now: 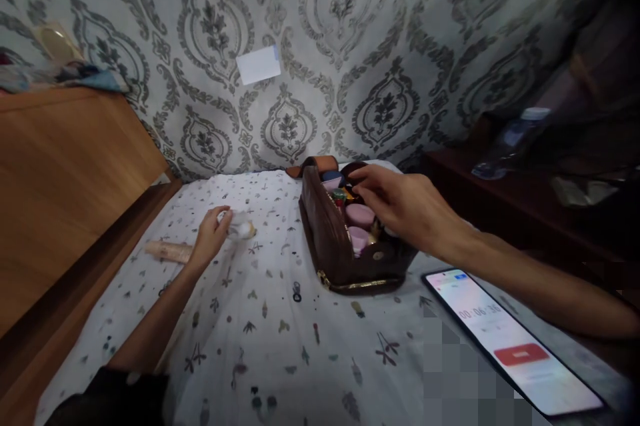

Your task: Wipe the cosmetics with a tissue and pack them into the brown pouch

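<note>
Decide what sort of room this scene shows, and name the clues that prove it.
Probably a bedroom: a printed bedsheet, damask wallpaper behind it, and an open brown leather cosmetics bag lying on the sheet.

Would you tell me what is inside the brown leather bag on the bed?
The bag holds two pink round jars, a dark blue lid and small green and orange items. The right hand covers the far part, so what lies beneath cannot be seen.
</note>
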Demonstrator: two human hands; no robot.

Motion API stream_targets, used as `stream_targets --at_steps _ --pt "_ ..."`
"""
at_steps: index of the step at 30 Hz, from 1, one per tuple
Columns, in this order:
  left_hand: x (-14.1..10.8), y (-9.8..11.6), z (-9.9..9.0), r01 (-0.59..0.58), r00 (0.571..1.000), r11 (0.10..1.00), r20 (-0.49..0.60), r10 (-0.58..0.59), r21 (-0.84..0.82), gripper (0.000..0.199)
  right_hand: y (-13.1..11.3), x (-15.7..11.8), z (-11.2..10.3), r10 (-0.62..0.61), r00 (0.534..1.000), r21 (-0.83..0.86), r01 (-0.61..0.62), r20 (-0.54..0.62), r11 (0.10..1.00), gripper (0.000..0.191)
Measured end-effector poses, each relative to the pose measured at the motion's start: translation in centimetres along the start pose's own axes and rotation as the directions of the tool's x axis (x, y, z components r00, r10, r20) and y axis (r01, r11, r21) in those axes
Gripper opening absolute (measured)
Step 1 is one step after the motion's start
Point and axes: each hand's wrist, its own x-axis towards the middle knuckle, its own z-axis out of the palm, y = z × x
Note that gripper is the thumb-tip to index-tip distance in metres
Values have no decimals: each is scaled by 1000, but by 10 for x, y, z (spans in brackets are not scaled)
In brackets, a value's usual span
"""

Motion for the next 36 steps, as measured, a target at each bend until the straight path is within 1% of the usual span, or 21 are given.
stream_targets --at_steps 2,4,6,7,8,9,10,12,13,15,16,17,18,20,21,23,25,27,29,33,36 --pt "2 -5 18 -59 997 998 55 59 10 44 -20 -14 -1 -90 995 101 94 -48 990 20" --pt "0 -8 35 -117 985 993 128 114 16 40 -41 -30 5 -215 973 205 228 -82 952 20" --pt "-5 -8 45 -152 973 988 179 146 23 34 -58 -47 19 -340 940 279 336 -37 900 22" --pt "-8 -7 46 -161 969 987 195 153 25 30 -64 -55 29 -364 931 311 345 4 885 23" --pt "-11 -6 45 -167 965 986 208 159 25 27 -69 -62 39 -371 928 346 342 21 874 24" --pt "-14 -3 42 -173 962 985 219 165 20 25 -72 -69 51 -350 936 387 309 40 869 24" --pt "-17 1 38 -178 958 984 228 171 10 23 -74 -74 64 -297 952 434 238 73 869 23" --pt "-26 12 27 -188 953 982 237 188 -22 23 -77 -82 90 -126 976 529 15 175 849 22" --pt "-32 19 22 -190 952 981 234 195 -41 24 -77 -85 104 -25 973 575 -115 229 810 26" --pt "-46 36 14 -195 952 977 224 209 -83 28 -80 -87 131 137 939 662 -320 314 677 39" --pt "-54 44 12 -200 950 975 223 218 -101 30 -82 -88 142 168 916 703 -388 364 596 45" --pt "-61 52 10 -205 947 971 225 228 -122 31 -84 -88 152 177 901 746 -428 396 510 50" --pt "-68 60 10 -206 944 967 229 237 -152 32 -87 -88 160 169 895 788 -444 413 426 51" --pt "-80 70 11 -193 940 955 236 246 -226 33 -94 -88 171 146 898 851 -440 415 288 50" --pt "-85 73 12 -179 941 949 236 242 -259 34 -97 -89 173 146 900 869 -435 411 235 50" --pt "-91 75 14 -149 942 937 242 231 -317 36 -101 -92 176 163 895 884 -440 416 160 50" --pt "-96 73 17 -129 937 928 263 229 -349 38 -102 -96 176 182 881 881 -460 436 114 51" --pt "-98 69 19 -109 930 917 285 230 -385 38 -102 -100 177 195 866 871 -483 460 88 52" --pt "-99 65 20 -91 934 912 282 217 -399 37 -102 -103 178 199 848 857 -512 492 65 55" --pt "-95 57 22 -47 963 910 225 152 -412 36 -102 -105 179 159 825 835 -550 543 4 64" --pt "-90 52 22 7 983 892 166 77 -452 35 -102 -104 179 128 819 828 -559 559 -41 67"
